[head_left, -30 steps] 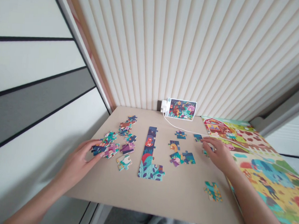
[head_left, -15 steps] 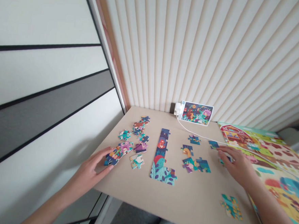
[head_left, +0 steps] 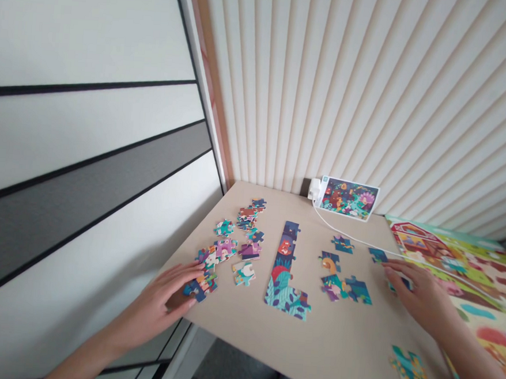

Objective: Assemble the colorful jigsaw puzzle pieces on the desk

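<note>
My left hand (head_left: 165,299) lies at the table's left edge, fingers apart, its fingertips touching a small cluster of jigsaw pieces (head_left: 203,284). Just beyond them are a purple piece (head_left: 225,249) and a teal piece (head_left: 224,228). On the right, my right hand (head_left: 417,290) has its fingers stretched out, with the index fingertip beside a dark blue piece (head_left: 377,255). Another piece (head_left: 405,282) is partly hidden under that hand. Between the hands lies a joined L-shaped puzzle section (head_left: 282,272), running up the left side and along the bottom.
Loose pieces (head_left: 345,287) lie right of the joined section, and a yellow-dotted piece (head_left: 411,371) is near the front. A picture card (head_left: 348,197) leans against the pleated wall beside a white charger (head_left: 315,189). Its cable (head_left: 353,237) crosses toward a farm-picture puzzle (head_left: 460,262).
The view has swung left, so things appear farther right. My left hand has drawn back slightly, uncovering more of the pieces by its fingers. My right hand stays near the blue piece.
</note>
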The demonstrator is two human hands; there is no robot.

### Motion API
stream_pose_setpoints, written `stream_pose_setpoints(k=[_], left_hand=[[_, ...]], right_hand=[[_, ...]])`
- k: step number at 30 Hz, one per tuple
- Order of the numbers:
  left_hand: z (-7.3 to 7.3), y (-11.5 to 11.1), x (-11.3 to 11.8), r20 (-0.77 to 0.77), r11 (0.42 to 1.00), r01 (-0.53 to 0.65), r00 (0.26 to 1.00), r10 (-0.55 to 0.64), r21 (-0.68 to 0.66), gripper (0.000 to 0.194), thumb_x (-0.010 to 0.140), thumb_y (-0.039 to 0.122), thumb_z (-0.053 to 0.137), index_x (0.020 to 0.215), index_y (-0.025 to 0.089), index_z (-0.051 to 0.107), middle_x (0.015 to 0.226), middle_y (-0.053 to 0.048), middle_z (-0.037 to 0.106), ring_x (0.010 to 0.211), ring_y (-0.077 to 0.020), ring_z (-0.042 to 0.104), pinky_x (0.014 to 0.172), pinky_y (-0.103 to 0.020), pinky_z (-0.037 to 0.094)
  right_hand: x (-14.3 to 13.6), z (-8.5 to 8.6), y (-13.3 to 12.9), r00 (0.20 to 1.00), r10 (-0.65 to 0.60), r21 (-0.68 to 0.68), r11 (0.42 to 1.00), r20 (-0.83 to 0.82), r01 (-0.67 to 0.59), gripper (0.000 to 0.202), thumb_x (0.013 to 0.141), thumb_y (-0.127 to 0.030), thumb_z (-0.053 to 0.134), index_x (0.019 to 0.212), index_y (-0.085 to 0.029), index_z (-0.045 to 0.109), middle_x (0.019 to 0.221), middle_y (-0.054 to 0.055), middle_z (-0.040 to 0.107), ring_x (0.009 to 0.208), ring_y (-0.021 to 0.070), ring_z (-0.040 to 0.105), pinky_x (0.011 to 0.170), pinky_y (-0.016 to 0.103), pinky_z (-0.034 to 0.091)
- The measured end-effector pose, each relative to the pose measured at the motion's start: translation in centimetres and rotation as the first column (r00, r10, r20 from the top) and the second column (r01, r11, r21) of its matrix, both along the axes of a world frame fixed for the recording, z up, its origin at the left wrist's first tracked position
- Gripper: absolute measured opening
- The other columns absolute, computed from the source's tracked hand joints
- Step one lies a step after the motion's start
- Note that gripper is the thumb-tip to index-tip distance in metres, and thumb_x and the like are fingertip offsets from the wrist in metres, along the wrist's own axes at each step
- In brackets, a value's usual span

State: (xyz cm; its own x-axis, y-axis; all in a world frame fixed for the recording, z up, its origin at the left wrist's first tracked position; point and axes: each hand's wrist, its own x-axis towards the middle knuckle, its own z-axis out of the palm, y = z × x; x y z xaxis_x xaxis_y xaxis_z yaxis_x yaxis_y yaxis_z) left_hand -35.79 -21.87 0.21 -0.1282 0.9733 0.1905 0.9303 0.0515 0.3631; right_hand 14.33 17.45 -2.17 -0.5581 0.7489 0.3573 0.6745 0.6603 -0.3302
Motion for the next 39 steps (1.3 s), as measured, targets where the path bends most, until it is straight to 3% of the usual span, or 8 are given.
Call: stream_pose_setpoints(k=[10,16,23,28,31,34,39], left_hand=[[-0.1,1.4,-0.2,-0.024,0.999,0.027,0.999,-0.026,0.028,0.04,0.097,0.04,0.059,0.136,0.032,0.059,0.139,-0.006,0.061,0.129,-0.0252,0.057,0.109,-0.039,0.049],[-0.2,3.0,-0.2,-0.151,0.99,0.117,0.983,-0.105,0.076,0.029,0.099,0.036,0.057,0.125,0.032,0.066,0.126,-0.002,0.068,0.121,-0.022,0.061,0.107,-0.039,0.05],[1.9,5.9,0.6,-0.227,0.972,0.229,0.951,-0.21,0.058,0.034,0.098,0.029,0.052,0.129,0.029,0.065,0.126,-0.005,0.068,0.124,-0.024,0.059,0.112,-0.042,0.046],[2.6,8.9,1.2,-0.199,0.984,0.122,0.975,-0.095,0.129,0.035,0.099,0.033,0.048,0.129,0.025,0.064,0.127,-0.01,0.064,0.119,-0.0258,0.061,0.107,-0.043,0.048],[2.6,11.0,1.2,-0.239,0.991,0.074,0.97,-0.046,0.108,0.039,0.097,0.044,0.054,0.13,0.025,0.063,0.131,-0.011,0.062,0.121,-0.0284,0.059,0.108,-0.045,0.046],[2.3,12.8,0.6,-0.243,0.996,0.088,0.967,-0.077,0.035,0.046,0.093,0.054,0.058,0.127,0.023,0.065,0.13,-0.011,0.063,0.121,-0.0295,0.059,0.106,-0.044,0.047],[1.5,14.4,-0.4,-0.2,0.99,0.137,0.97,-0.141,-0.034,0.033,0.094,0.047,0.058,0.114,0.024,0.071,0.118,-0.008,0.068,0.112,-0.0259,0.063,0.103,-0.039,0.048]], right_hand=[[0.1,0.0,0.0,1.0,-0.021,-0.005,1.0,0.015,0.021,0.034,0.093,-0.051,0.048,0.105,-0.031,0.072,0.118,0.007,0.073,0.112,0.0376,0.066,0.097,0.055,0.053],[0.2,-0.3,0.3,1.0,0.004,0.025,1.0,0.027,-0.005,0.038,0.093,-0.05,0.05,0.102,-0.023,0.076,0.116,0.012,0.073,0.107,0.0338,0.068,0.097,0.049,0.054],[-0.3,0.3,-0.6,0.999,0.021,0.04,0.999,0.033,-0.022,0.037,0.095,-0.049,0.05,0.105,-0.025,0.075,0.116,0.01,0.073,0.107,0.0328,0.068,0.097,0.051,0.053],[-0.4,0.2,-0.6,0.999,0.019,0.035,0.999,0.032,-0.02,0.036,0.096,-0.048,0.05,0.108,-0.024,0.075,0.117,0.01,0.073,0.108,0.0323,0.068,0.099,0.05,0.052],[-0.6,0.4,-0.9,1.0,0.013,0.019,1.0,0.028,-0.014,0.035,0.096,-0.048,0.051,0.108,-0.025,0.074,0.119,0.009,0.072,0.109,0.0321,0.067,0.098,0.049,0.053],[-1.0,1.0,-1.5,1.0,0.003,0.01,1.0,0.024,-0.004,0.034,0.096,-0.047,0.051,0.107,-0.025,0.074,0.119,0.01,0.072,0.109,0.0321,0.067,0.097,0.05,0.053],[-1.3,1.7,-2.0,1.0,-0.029,0.009,1.0,0.0,0.029,0.032,0.096,-0.044,0.051,0.104,-0.026,0.076,0.115,0.009,0.073,0.107,0.0312,0.068,0.097,0.048,0.053]])
